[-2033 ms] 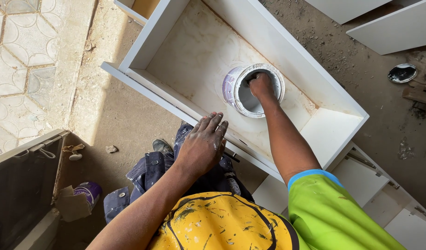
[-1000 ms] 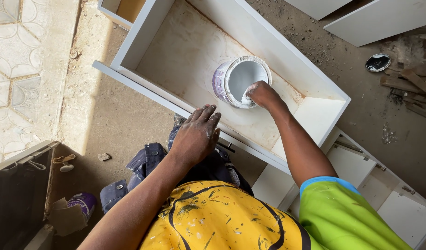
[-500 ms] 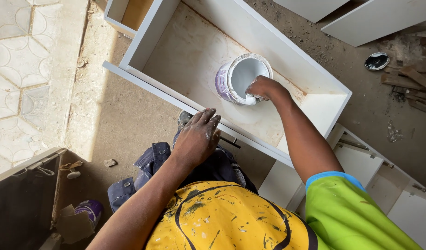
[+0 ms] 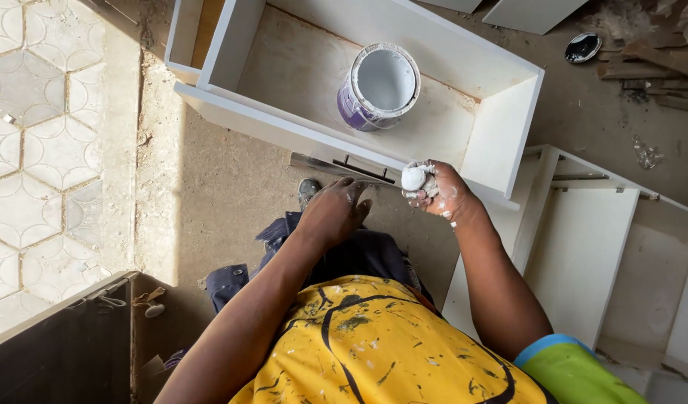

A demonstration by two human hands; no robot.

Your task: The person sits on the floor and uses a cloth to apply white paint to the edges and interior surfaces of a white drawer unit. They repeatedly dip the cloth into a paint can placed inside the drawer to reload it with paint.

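Starting at the left: pale patterned floor tiles (image 4: 30, 150) in sunlight, then bare gritty concrete floor (image 4: 217, 194). Dark cabinet panel (image 4: 60, 352) at lower left. Left hand (image 4: 333, 213) rests palm-down on the person's knee, fingers loosely spread, holding nothing; flecks of white on the knuckles. Above it, a white drawer box (image 4: 508, 112) lies on the floor, open side up, with a metal handle (image 4: 355, 170) along its near face. Inside the box stands an open paint can (image 4: 378, 86), purple-sided, white within, well apart from both hands. Right hand (image 4: 437, 191) hovers over the box's near edge, fingers closed around a small white lump (image 4: 413, 177), paint smeared over the fingers. Further right, more white drawer parts (image 4: 583, 247) lie flat. Far upper right, a small round dark lid (image 4: 583, 47) among debris.
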